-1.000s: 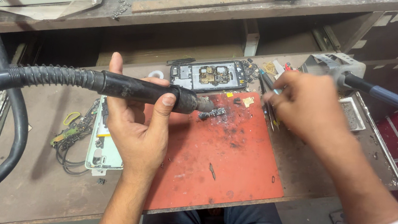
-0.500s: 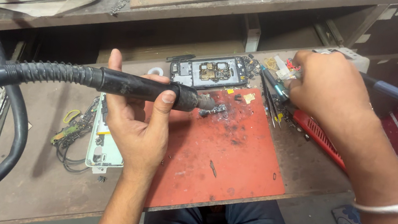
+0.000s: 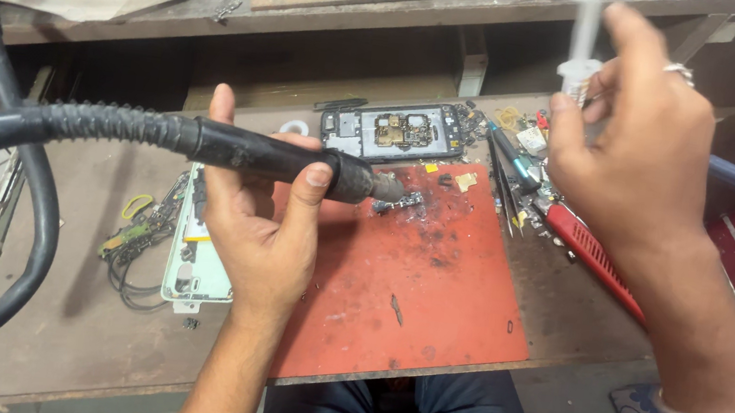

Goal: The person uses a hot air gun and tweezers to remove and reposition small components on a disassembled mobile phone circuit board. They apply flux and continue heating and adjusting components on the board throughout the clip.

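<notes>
The left hand [image 3: 265, 241] is wrapped around the black cylindrical hot-air wand [image 3: 284, 159], thumb over the top, its metal nozzle just above a small dark circuit fragment [image 3: 400, 206] on the red work mat [image 3: 430, 308] on the counter [image 3: 44, 326]. The wand looks rigid and light, but its thick ribbed hose [image 3: 41, 124] probably drags, so the mid-barrel hold seems sound, clear of the nozzle. The right hand [image 3: 631, 150], raised, pinches a small clear plastic syringe [image 3: 583, 46], slim, light and likely slippery.

opened phone [image 3: 393, 131] behind mat [image 3: 429, 317] | circuit board [image 3: 399, 206] on mat, seemingly
</notes>
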